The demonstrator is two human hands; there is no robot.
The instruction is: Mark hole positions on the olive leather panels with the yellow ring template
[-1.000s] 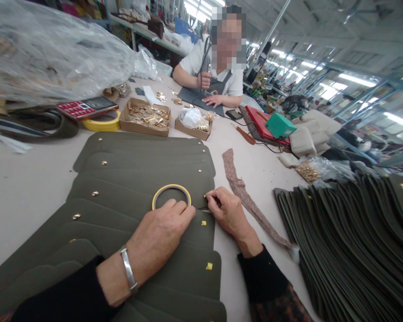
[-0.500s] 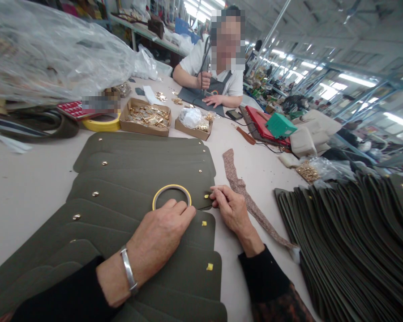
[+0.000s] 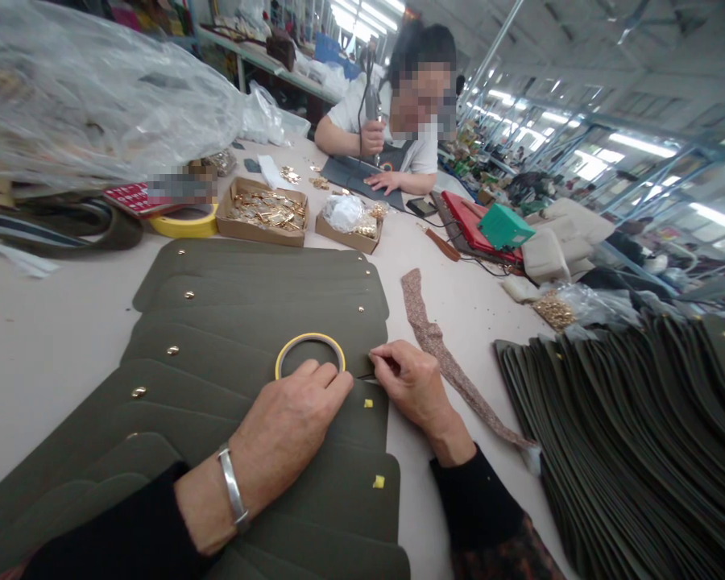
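Note:
My left hand (image 3: 296, 415), a metal bracelet at its wrist, is closed on a roll of yellow tape (image 3: 310, 337) lying over the olive-green panels (image 3: 259, 314). These panels overlap in a fanned row, with gold-coloured studs (image 3: 172, 350) along the left side. At the right edge of one panel, my right hand (image 3: 412, 385) is closed in a pinch; whatever is between its fingertips is too small to make out. A thin dark line shows just under those fingertips. Small yellow tape pieces (image 3: 378, 482) stick to the nearer panels.
Boxes of gold-coloured metal parts (image 3: 263, 211) stand beyond the panels. A patterned fabric strip (image 3: 441, 346) lies right of my right hand. More green panels (image 3: 628, 427) stand stacked at the right. Across the table, a co-worker (image 3: 392, 121) holds a corded tool over a dark piece.
My right hand has moved slightly left, and its fingertips now cover the spot where a yellow tape piece showed. My left hand stays on the tape roll. The co-worker's head has lowered.

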